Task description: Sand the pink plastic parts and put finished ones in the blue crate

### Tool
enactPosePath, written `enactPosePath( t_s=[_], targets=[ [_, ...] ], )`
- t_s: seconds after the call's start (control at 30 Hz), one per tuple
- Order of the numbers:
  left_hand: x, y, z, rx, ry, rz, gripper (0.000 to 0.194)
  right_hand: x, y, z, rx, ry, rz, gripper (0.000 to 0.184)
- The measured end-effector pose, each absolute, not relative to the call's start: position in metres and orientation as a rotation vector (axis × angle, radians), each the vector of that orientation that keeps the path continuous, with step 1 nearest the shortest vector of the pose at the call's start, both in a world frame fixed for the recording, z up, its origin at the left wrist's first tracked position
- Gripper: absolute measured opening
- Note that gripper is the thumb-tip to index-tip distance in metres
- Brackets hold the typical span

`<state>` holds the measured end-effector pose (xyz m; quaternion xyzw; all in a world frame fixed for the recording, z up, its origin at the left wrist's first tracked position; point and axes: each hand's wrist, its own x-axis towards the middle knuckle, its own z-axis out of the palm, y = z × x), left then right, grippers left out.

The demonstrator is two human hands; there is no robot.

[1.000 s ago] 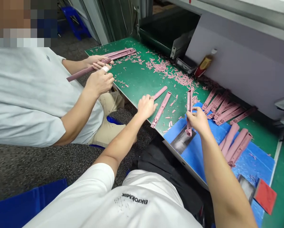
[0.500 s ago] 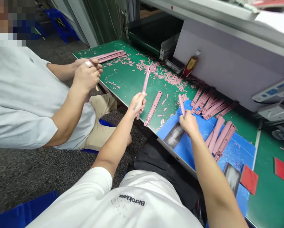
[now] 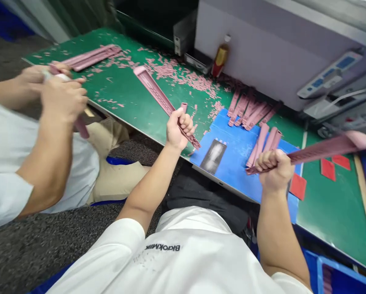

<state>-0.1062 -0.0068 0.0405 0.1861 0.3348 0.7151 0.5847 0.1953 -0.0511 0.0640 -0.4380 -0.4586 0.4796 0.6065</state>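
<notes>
My left hand [image 3: 179,130] is closed around a long pink plastic strip [image 3: 155,90] above the front of the green table. The strip slants up to the left, its hollow, ribbed side showing. Just behind that hand, the end of another pink strip [image 3: 184,107] sticks out, mostly hidden. My right hand [image 3: 274,169] grips a second long pink plastic strip [image 3: 326,150] over the blue sheet [image 3: 238,143]. That strip points right, and its rounded far end is blurred. Several pink strips [image 3: 260,143] lie on the sheet just behind my right hand.
More pink strips [image 3: 250,111] lie in a row at the sheet's back edge. Pink scraps [image 3: 170,73] litter the green table [image 3: 124,94]. A bottle [image 3: 221,57] and power strip [image 3: 330,75] are behind. A co-worker's hands [image 3: 62,94] hold a pink piece at left. A blue crate [image 3: 339,271] stands low right.
My left hand's strip has swung from pointing away to pointing up left. My right hand has moved right and raised its strip, which now points right. The view has turned rightward.
</notes>
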Motion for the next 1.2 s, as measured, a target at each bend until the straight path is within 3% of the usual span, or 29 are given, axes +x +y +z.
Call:
enactPosePath(
  t_s=[0.13, 0.3, 0.4, 0.5, 0.57, 0.7, 0.87, 0.93, 1.03, 1.2],
  targets=[
    [-0.076, -0.013, 0.033, 0.631, 0.842, 1.601, 0.070, 0.256, -0.089, 0.063, -1.234, -0.910, 0.788, 0.057],
    [-0.109, -0.040, 0.024, 0.737, 1.210, 1.636, 0.056, 0.202, -0.042, 0.039, -1.621, -1.396, 0.868, 0.027],
    [-0.151, -0.069, 0.013, 0.955, 1.820, 1.547, 0.039, 0.129, 0.018, 0.026, -1.800, -1.910, 0.723, 0.042],
    [-0.172, -0.094, -0.004, 1.047, 2.219, 1.079, 0.036, 0.066, 0.062, 0.020, -1.861, -2.233, 0.654, 0.051],
    [-0.174, -0.102, -0.017, 0.988, 2.161, 0.914, 0.040, 0.038, 0.072, 0.020, -1.825, -2.351, 0.578, 0.050],
    [-0.177, -0.110, -0.030, 0.969, 1.936, 1.095, 0.048, 0.015, 0.054, 0.019, -1.536, -2.290, 0.503, 0.042],
    [-0.164, -0.133, -0.013, 1.012, 1.582, 1.250, 0.063, -0.001, 0.008, 0.022, -1.230, -1.794, 1.575, 0.056],
    [-0.147, -0.134, -0.003, 1.001, 1.366, 1.262, 0.063, 0.003, -0.007, 0.031, -1.042, -1.421, 1.767, 0.055],
    [-0.119, -0.124, 0.010, 0.826, 1.217, 1.402, 0.067, 0.050, -0.022, 0.052, -0.822, -1.049, 1.636, 0.046],
    [-0.079, -0.087, 0.030, 0.809, 0.895, 1.704, 0.079, 0.215, -0.071, 0.080, -0.923, -0.972, 0.992, 0.042]
  ],
)
